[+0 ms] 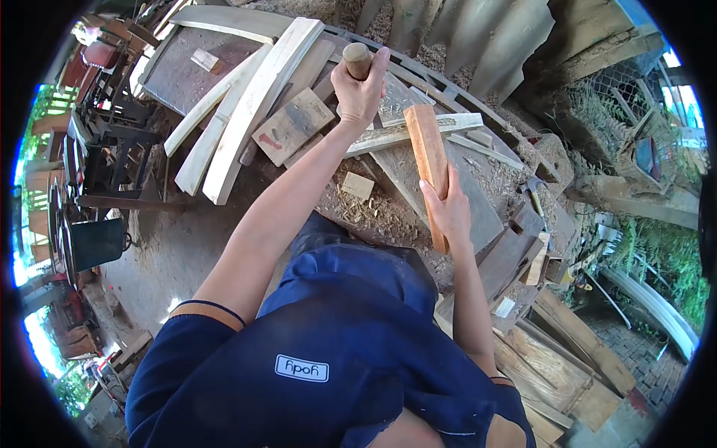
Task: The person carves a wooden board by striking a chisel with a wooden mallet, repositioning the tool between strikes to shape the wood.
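My left hand is closed around the thick round wooden handle of a chisel, held upright over the bench. Just below the fist a bit of its dark blade shows; the tip is hard to make out. Under it lies a pale wooden strip with a rough, dark-flecked side. My right hand grips the lower half of a reddish-brown squared wooden bar, thumb across its face. The bar slants upward, its top end close to the pale strip; whether they touch cannot be told.
Long pale boards lie left of the strip, beside a stained wood block. A small block sits among shavings. At right are a hammer and a wooden hand-plane-like block. Planks lie lower right.
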Motion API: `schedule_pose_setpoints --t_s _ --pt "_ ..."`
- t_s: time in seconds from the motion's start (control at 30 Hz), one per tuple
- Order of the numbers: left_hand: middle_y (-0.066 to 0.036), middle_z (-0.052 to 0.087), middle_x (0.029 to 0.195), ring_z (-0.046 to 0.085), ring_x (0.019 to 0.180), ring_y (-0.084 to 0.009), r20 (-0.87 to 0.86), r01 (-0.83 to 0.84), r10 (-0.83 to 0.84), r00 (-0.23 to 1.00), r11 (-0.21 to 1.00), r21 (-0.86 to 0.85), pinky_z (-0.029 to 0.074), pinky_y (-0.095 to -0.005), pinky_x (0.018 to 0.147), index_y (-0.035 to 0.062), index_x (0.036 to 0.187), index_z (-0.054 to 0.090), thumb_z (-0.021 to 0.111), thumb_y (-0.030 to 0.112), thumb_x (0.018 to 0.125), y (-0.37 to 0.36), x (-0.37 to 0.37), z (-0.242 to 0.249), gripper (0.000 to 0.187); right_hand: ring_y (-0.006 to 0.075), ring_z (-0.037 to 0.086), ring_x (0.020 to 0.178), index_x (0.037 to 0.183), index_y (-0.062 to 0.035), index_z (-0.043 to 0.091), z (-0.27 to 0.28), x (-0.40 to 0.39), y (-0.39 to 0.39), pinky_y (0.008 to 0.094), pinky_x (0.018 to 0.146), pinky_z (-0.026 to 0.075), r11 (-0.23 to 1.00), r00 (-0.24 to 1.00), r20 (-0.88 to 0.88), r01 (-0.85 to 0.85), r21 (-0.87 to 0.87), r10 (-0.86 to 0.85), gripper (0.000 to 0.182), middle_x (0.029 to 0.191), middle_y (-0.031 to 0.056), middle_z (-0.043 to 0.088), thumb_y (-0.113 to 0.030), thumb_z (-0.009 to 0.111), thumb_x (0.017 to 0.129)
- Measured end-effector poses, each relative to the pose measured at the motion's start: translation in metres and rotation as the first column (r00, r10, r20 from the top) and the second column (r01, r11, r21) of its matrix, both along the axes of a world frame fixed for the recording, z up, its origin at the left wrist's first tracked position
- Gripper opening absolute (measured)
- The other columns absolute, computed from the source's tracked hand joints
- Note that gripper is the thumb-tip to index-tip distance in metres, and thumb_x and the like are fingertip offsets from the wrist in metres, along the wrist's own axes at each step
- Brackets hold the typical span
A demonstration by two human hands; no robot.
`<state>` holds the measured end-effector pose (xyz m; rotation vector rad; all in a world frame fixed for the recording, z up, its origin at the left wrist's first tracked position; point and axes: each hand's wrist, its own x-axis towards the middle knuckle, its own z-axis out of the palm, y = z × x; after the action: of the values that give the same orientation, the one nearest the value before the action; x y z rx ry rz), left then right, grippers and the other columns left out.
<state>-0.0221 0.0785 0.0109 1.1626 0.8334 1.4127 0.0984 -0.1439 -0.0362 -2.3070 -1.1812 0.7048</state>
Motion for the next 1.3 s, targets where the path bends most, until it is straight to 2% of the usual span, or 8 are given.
schedule_pose_setpoints --t_s 0.3,0.53,0.63,0.83,0.93,0.97,1.13,1.3 --pt "-0.001 0.057 0.063 0.053 0.046 -0.0086 -0.079 -0.039 0.048 0.996 0.994 0.105 0.041 -0.0236 0.041 0.0029 0.081 0.057 0.069 0.006 0.084 0.000 0.003 -0.027 0.013 0.0317 0.057 0.124 0.145 0.0000 0.040 0.041 0.008 0.021 0.0396 0.104 0.042 0.997 0.955 -0.295 0.045 0.070 -0.022 0.079 0.133 0.0239 0.057 -0.044 0.069 0.086" --pt "0.000 0.064 0.074 0.057 0.070 -0.0077 0.020 0.006 -0.007 1.000 0.999 0.045 0.049 -0.0263 0.066 0.0014 0.078 0.061 0.074 0.010 0.078 -0.035 0.006 -0.004 0.016 0.0325 0.070 0.099 0.147 -0.0116 0.040 0.186 -0.014 0.072 0.0385 0.088 0.053 0.611 0.959 -0.002 -0.180 0.771 0.285 0.073 0.113 0.0231 0.068 -0.038 0.069 0.085" --pt "-0.002 0.067 0.079 0.060 0.074 -0.0076 0.108 0.020 -0.031 0.994 0.995 0.099 0.051 -0.0259 0.069 0.0005 0.083 0.063 0.077 0.010 0.077 -0.033 0.003 -0.006 0.018 0.0377 0.069 0.096 0.149 -0.0131 0.038 0.199 -0.019 0.078 0.0419 0.088 0.051 0.890 0.867 0.236 -0.456 0.023 0.438 0.073 0.106 0.0260 0.068 -0.043 0.065 0.088" --pt "-0.003 0.071 0.092 0.065 0.084 -0.0096 0.154 0.121 -0.121 0.981 0.993 0.013 0.052 -0.0263 0.076 -0.0023 0.094 0.066 0.083 0.013 0.072 -0.036 0.000 -0.015 0.032 0.0417 0.068 0.091 0.150 -0.0214 0.037 0.214 -0.025 0.069 0.0487 0.083 0.052 0.775 0.923 0.098 -0.366 0.514 0.371 0.072 0.100 0.0264 0.068 -0.042 0.066 0.087" --pt "-0.002 0.070 0.091 0.064 0.084 -0.0092 0.412 0.226 -0.151 0.899 0.964 -0.139 0.052 -0.0267 0.075 -0.0017 0.095 0.067 0.083 0.014 0.073 -0.042 -0.001 -0.010 0.032 0.0408 0.068 0.091 0.150 -0.0202 0.036 0.191 -0.029 0.072 0.0471 0.083 0.052 0.878 0.882 0.233 -0.451 0.160 0.410 0.074 0.100 0.0257 0.069 -0.043 0.066 0.087" --pt "-0.002 0.069 0.084 0.064 0.078 -0.0098 0.170 0.115 -0.110 0.979 0.993 -0.020 0.052 -0.0268 0.072 -0.0009 0.091 0.066 0.081 0.014 0.075 -0.042 -0.002 -0.006 0.026 0.0404 0.069 0.092 0.151 -0.0181 0.034 0.189 -0.027 0.073 0.0456 0.083 0.052 0.872 0.851 0.272 -0.484 0.070 0.450 0.076 0.100 0.0253 0.069 -0.045 0.066 0.087" --pt "-0.003 0.063 0.069 0.060 0.058 -0.0084 0.037 0.096 -0.096 0.995 0.995 0.012 0.048 -0.0246 0.053 0.0037 0.079 0.061 0.071 0.008 0.084 -0.028 -0.014 -0.013 0.012 0.0430 0.068 0.092 0.150 -0.0155 0.035 0.144 -0.007 0.065 0.0468 0.086 0.053 0.904 0.951 -0.017 -0.286 0.316 0.307 0.078 0.099 0.0263 0.069 -0.050 0.063 0.086" --pt "-0.004 0.060 0.066 0.059 0.057 -0.0116 0.056 0.077 -0.074 0.996 0.995 -0.058 0.046 -0.0247 0.054 0.0056 0.083 0.058 0.069 0.011 0.088 -0.016 -0.031 -0.013 0.013 0.0448 0.065 0.102 0.150 -0.0160 0.032 0.042 0.019 0.037 0.0490 0.090 0.050 0.996 0.994 0.080 -0.072 0.045 0.069 0.079 0.109 0.0273 0.067 -0.054 0.061 0.087"
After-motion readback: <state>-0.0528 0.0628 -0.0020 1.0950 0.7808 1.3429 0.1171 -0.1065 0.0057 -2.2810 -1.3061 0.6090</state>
